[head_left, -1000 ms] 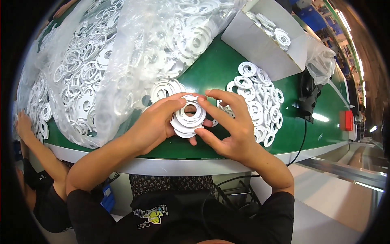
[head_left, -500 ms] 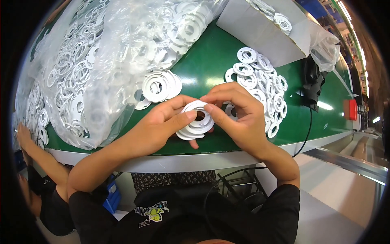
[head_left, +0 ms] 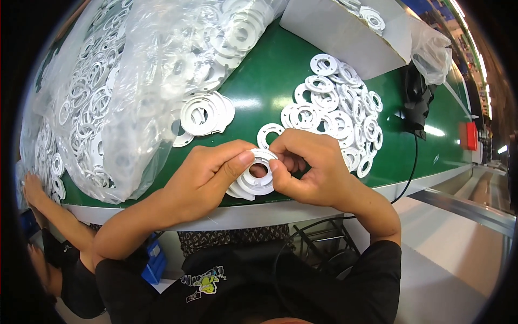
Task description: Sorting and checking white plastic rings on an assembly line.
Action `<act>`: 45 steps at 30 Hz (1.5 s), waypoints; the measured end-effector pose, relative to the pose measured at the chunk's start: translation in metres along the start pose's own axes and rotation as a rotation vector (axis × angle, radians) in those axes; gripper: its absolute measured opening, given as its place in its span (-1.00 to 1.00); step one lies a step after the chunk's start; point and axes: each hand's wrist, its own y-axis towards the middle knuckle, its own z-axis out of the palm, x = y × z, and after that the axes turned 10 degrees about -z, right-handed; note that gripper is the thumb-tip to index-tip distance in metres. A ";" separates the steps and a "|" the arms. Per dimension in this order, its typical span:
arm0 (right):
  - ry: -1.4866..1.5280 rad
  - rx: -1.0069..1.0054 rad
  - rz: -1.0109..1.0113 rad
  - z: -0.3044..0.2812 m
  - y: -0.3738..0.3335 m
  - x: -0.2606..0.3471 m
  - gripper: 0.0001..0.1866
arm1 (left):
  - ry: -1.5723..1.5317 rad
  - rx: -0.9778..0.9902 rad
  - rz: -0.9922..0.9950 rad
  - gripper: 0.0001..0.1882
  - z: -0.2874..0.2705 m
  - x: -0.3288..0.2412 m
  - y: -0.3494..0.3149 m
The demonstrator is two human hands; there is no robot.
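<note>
Close to the near edge of the table, both my hands hold a few flat white plastic rings, overlapping one another. My left hand grips them from the left, its thumb pressed on the top ring's rim; its other fingers are mostly hidden. At the right rim, my right hand pinches the top ring between thumb and curled fingers. Just beyond my right hand spreads a loose heap of similar white rings. A smaller stack of white rings lies beyond my left hand.
A large clear plastic bag full of white rings covers the left side. At the back stands a pale box with rings inside. Right of the heap are a black wrapped object and a red box. Another person's hand is at far left.
Both hands and the held rings have come slightly nearer to me. More rings now show at the heap's left side, near my right hand. My left fingertips no longer show below the rings.
</note>
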 end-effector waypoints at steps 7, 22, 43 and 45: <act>0.159 0.078 0.140 -0.002 0.001 -0.002 -0.83 | 0.021 0.039 -0.066 -0.64 -0.002 -0.002 -0.001; 0.273 0.127 0.170 -0.006 0.003 0.000 -0.84 | 0.043 0.060 -0.044 -0.66 -0.004 -0.011 -0.005; 0.285 -0.046 0.021 0.004 -0.003 -0.006 -0.84 | -0.468 -0.167 0.089 -0.68 0.000 0.000 0.004; 0.335 -0.084 0.024 0.004 -0.003 -0.007 -0.86 | -0.411 -0.170 0.098 -0.68 0.002 0.000 0.002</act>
